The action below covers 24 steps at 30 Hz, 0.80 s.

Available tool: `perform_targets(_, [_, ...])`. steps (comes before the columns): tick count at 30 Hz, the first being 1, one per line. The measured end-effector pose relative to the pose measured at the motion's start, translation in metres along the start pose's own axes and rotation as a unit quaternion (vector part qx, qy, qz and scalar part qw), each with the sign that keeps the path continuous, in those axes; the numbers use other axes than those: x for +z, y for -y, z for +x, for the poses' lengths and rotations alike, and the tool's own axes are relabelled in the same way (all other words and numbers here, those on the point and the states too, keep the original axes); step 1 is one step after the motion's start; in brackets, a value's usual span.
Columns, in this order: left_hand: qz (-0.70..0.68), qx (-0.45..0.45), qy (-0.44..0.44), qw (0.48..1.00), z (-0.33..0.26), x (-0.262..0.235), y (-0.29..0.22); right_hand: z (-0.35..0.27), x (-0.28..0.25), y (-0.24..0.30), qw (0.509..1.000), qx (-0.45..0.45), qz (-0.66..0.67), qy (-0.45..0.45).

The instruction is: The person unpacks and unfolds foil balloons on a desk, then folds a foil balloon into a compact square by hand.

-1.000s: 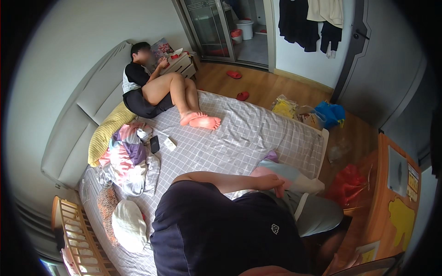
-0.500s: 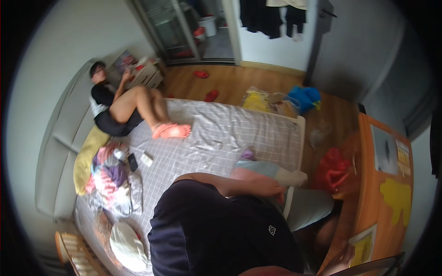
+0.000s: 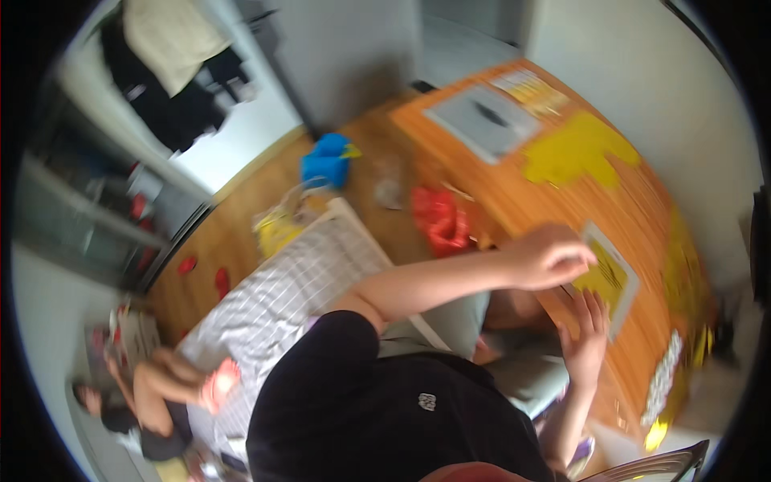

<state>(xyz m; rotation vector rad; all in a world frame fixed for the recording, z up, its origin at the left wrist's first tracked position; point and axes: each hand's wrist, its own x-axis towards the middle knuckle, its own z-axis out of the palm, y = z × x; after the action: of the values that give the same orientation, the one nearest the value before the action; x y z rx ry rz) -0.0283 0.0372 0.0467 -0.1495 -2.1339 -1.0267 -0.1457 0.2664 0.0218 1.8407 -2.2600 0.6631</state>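
Note:
My left hand (image 3: pixel 548 259) reaches across to the wooden desk (image 3: pixel 498 193). Its fingers are curled together above the near edge of a pale-rimmed flat board (image 3: pixel 633 296); whatever they may hold is too small or blurred to make out. A yellow sheet (image 3: pixel 604 277) with thin dark strips or marks lies on this board. Just below, my right hand (image 3: pixel 586 337) is raised beside the board's near corner, fingers stretched and apart, with nothing seen in it.
Farther along the desk lie a grey-white sheet (image 3: pixel 484 120) and a yellow irregular piece (image 3: pixel 580 151). A red plastic bag (image 3: pixel 440 221) and a blue bag (image 3: pixel 325 163) stand on the floor. Another person (image 3: pixel 157 402) lies on the checked bed (image 3: pixel 265 281) at left.
The view has swung right toward the desk. My left hand has gone from beside my lap to above the board. My right hand has come further into view beside it, fingers spread.

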Motion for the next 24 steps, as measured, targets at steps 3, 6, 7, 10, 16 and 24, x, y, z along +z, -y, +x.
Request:
perform_targets(3, [0.027, 0.013, 0.0, 1.0, 0.03, 0.023, 0.014, -0.009, -0.017, -0.015, 0.997, 0.071, 0.019, -0.021])
perform_targets(6, [0.217, -0.016, 0.114, 0.969, 0.034, 0.048, 0.025, -0.017, -0.032, -0.032, 0.992, 0.116, 0.004, -0.047])
perform_targets(7, [0.237, -0.008, 0.11, 0.965, 0.038, 0.056, 0.027, -0.015, -0.036, -0.035, 0.992, 0.117, 0.005, -0.055])
perform_targets(10, [0.255, -0.008, 0.139, 0.957, 0.049, 0.079, 0.04, -0.016, -0.039, -0.051, 0.987, 0.142, 0.013, -0.076])
perform_targets(16, [0.251, 0.001, 0.214, 0.944, 0.057, 0.132, 0.044, -0.029, -0.047, -0.074, 0.979, 0.182, -0.002, -0.089])
perform_targets(24, [0.301, 0.014, 0.238, 0.923, 0.05, 0.154, 0.052, -0.028, -0.034, -0.069, 0.982, 0.168, 0.001, -0.085])
